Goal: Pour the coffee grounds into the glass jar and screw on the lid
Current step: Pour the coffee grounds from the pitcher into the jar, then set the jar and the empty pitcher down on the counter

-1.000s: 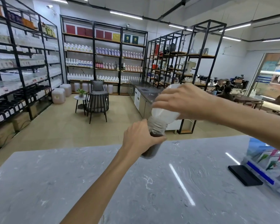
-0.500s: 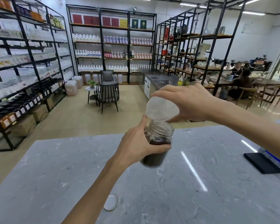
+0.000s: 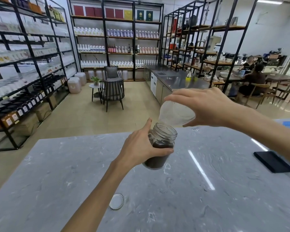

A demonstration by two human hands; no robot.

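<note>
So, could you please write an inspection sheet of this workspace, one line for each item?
Surface: grey marble counter, dry, no spills seen.
Job's things: glass jar, open, tilted, holding dark coffee grounds; translucent cup tipped above its mouth, looks empty; lid lying flat on the counter, not yet on.
Clutter: black flat object at the right edge.
Grips: left hand wrapped around the jar; right hand holding the cup.
Cables: nothing seen.
Surroundings: shelves of bottles, chairs, people seated at far right.
</note>
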